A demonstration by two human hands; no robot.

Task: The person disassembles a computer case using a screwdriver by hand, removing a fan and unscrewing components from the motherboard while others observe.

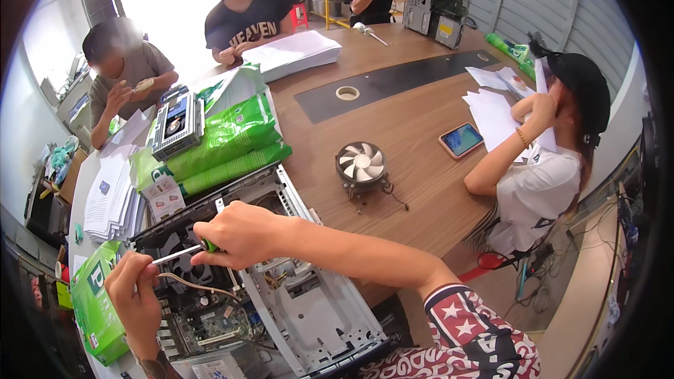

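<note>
A screwdriver (178,255) spans the gap between my two hands, above an opened desktop computer case (326,316). Its green and black handle sits in my right hand (241,234), whose fingers are wrapped round it. At the other end, my left hand (131,288) pinches the tip of the shaft between thumb and fingers. Anything small at that tip is hidden by the fingers. Below them, inside the case, lie a motherboard (221,319) and a pale cable (200,284). My right forearm crosses over the case's metal frame.
Green paper packs (232,126) are stacked beyond the case, a metal drive (177,125) on top. Another green pack (98,309) stands left. A cooling fan (361,163), tape roll (347,93) and phone (461,140) lie on the table. Several people sit or stand around it.
</note>
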